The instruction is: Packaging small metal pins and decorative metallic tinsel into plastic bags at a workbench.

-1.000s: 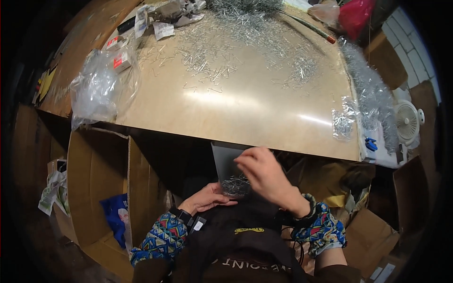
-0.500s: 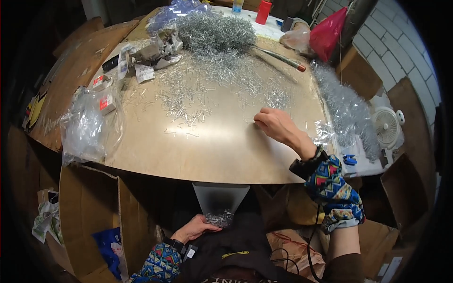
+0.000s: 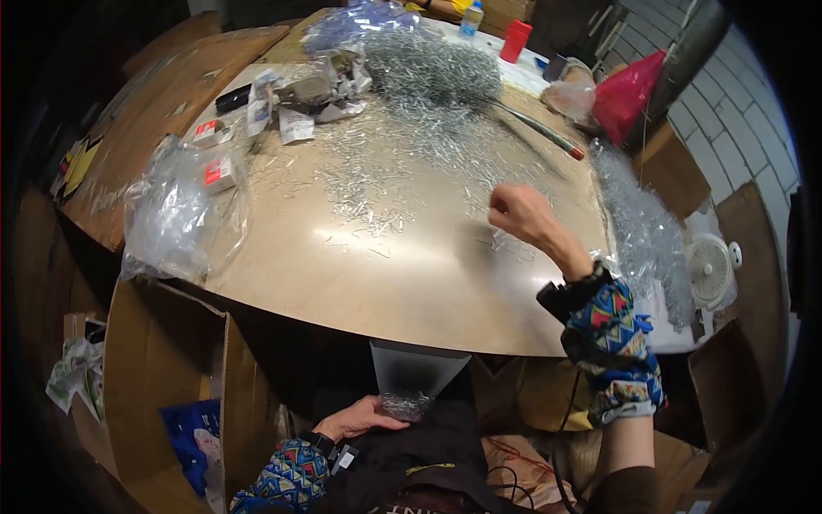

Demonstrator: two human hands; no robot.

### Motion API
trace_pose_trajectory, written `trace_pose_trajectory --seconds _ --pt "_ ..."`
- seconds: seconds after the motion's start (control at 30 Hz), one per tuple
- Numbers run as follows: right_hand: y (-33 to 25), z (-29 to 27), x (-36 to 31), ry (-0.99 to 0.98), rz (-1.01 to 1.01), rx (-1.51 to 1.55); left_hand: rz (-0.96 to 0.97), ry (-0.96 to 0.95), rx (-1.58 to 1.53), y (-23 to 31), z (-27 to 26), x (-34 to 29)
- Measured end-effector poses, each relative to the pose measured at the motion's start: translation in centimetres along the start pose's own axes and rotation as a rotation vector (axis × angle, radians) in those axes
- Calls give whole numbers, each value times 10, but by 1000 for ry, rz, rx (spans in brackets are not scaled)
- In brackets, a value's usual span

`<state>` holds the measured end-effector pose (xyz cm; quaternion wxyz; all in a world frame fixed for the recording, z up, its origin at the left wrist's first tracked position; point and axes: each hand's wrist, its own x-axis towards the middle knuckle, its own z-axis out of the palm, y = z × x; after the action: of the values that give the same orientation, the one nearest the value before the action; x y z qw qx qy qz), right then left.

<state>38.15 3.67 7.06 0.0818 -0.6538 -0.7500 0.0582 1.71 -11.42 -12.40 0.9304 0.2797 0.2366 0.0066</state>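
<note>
Low in front of me, my left hand (image 3: 370,417) is closed at the lower end of a pale grey, tapering tray or bag (image 3: 419,364) that hangs at the table's front edge. Small shiny wire pieces (image 3: 406,405) are bunched there beside my fingers. My right hand (image 3: 524,214) is above the right part of the tabletop, fingers curled together; what they hold, if anything, is hidden. Under and around it lie loose bent wire pieces (image 3: 514,246). Farther back rises a big tangled heap of the same silvery wire pieces (image 3: 432,73).
A rod with a red tip (image 3: 548,137) leans out of the heap. Clear plastic bags (image 3: 171,223) and small red-and-white boxes (image 3: 219,174) lie at left. A filled plastic bag (image 3: 638,223) and a white fan (image 3: 712,270) stand at right. An open cardboard box (image 3: 163,360) is below left.
My right hand has lifted off the tabletop and turned, its fingers still curled. My left hand keeps its hold at the tray's lower end. The whole view has shifted slightly.
</note>
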Motion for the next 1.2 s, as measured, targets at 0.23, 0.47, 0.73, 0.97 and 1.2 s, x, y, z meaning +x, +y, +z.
trace_pose_trajectory --seconds 0.23,0.47,0.73,0.97,1.2 --pt "-2 18 -33 173 66 373 86 -118 59 -28 -12 20" --pt "-209 20 -43 -657 36 862 245 51 283 -22 -5 22" --pt "-494 22 46 -795 -412 1294 269 18 80 -44 0 51" --pt "-439 10 13 -667 -464 1141 503 100 340 -19 13 -12" --pt "-225 29 -88 -257 76 776 253 23 168 -13 -5 -8"
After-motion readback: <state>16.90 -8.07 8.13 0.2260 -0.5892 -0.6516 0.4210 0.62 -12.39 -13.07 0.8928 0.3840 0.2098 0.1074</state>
